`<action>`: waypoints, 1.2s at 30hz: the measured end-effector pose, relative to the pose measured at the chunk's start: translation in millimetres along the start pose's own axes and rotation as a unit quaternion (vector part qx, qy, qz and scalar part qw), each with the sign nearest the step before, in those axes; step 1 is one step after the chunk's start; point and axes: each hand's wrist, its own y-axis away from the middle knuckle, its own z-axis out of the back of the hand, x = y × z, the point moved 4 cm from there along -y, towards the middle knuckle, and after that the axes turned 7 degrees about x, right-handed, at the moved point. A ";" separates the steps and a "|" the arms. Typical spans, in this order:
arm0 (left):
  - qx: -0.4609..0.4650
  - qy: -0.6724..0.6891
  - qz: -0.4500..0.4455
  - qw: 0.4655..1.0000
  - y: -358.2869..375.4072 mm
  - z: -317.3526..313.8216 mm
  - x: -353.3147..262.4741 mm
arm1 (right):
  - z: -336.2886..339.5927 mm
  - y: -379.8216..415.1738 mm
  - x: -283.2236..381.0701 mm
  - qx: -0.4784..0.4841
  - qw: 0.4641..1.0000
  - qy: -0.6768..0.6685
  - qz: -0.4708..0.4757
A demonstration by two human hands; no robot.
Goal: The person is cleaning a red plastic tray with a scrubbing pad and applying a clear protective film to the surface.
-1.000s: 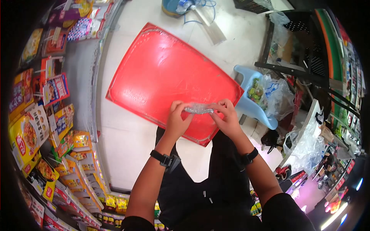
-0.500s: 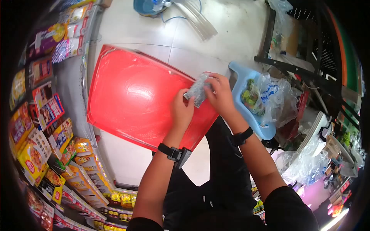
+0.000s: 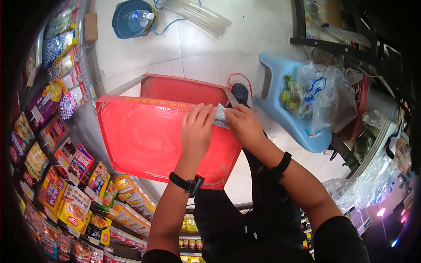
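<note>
A red lid-like panel [image 3: 144, 136] with yellow lettering along its rim lies tilted in front of me. My left hand [image 3: 196, 131] has its fingers bent over the panel's upper rim, pressed together; its thumb is hidden. My right hand [image 3: 246, 128] is closed on a crumpled silvery pad [image 3: 220, 119] at the panel's right corner. The pad lies between my two hands, its lower part against the red surface. Behind the panel, the inside of a red box [image 3: 184, 90] shows.
A light-blue stool [image 3: 274, 111] bears plastic bags with greens at the right. Packaged food fills shelves [image 3: 87, 103] on the left. On the floor are a blue bucket [image 3: 120, 22] with a bottle and clear strips [image 3: 197, 17]. A shoe [image 3: 239, 92] shows beyond the box.
The red panel has tilted, showing the red box interior behind it. My left hand has moved from the silvery pad to the panel's rim. The view has shifted, bringing the bucket fully in.
</note>
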 end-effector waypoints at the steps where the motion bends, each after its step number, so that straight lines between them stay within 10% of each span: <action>1: 0.006 0.009 -0.017 1.000 -3.8 0.5 -1.1 | -1.0 -3.1 1.4 -0.005 1.000 -0.003 -0.003; 13: 0.010 -0.095 0.032 0.995 3.7 52.2 87.0 | -61.7 -96.9 76.9 -0.023 0.998 -0.041 0.033; 26: 0.082 0.038 -0.076 0.993 -28.3 -39.1 -46.1 | 19.5 29.7 -17.6 -0.011 0.998 -0.003 -0.058; 36: 0.050 -0.041 -0.077 0.995 -16.6 19.2 52.1 | -39.7 -56.1 32.8 0.013 0.999 0.000 0.031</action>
